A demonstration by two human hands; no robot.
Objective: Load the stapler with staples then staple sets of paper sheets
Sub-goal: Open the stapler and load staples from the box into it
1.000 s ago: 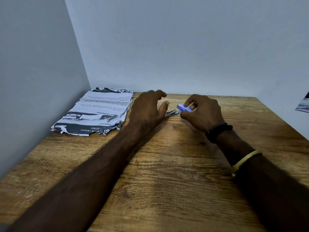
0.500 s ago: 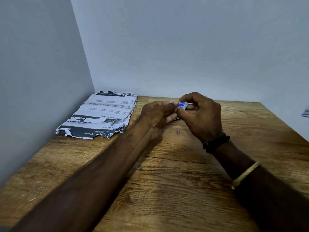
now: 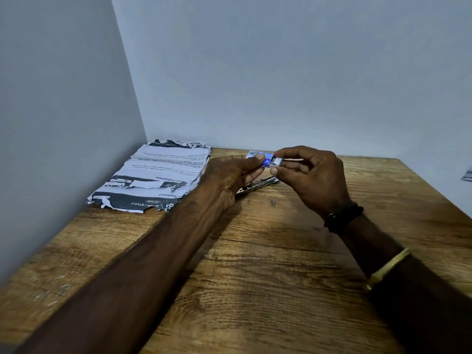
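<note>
The work surface was a wooden table (image 3: 255,277) with a brown, pronounced grain finish, set into a corner formed by two plain pale grey-blue walls, one at the left and one at the rear. A stack of paper sheets (image 3: 158,172) with torn, ragged edges lay flat in the far left corner of the table, just beside the left wall. The print on the top sheet ran upside down to the viewer; the words "Keyboard", "Deployment" and "STUDY" were legible, and the finer lines were too small to read. The staple box (image 3: 264,158), small, blue and white, was held above the table near the rear edge, between both hands; its label could not be read. The left hand (image 3: 229,175) pinched the left part of the box, thumb on top and fingers (image 3: 256,171) curled beneath. The right hand (image 3: 314,177) pinched the pale grey right end of the box between thumb and forefinger. The stapler (image 3: 263,182), a metal unit, lay on the table directly below the hands, partly hidden by the left hand. A small metal piece (image 3: 273,201) lay on the table near the stapler. The right forearm carried a black wristband (image 3: 342,217) and a gold bangle (image 3: 388,267).
</note>
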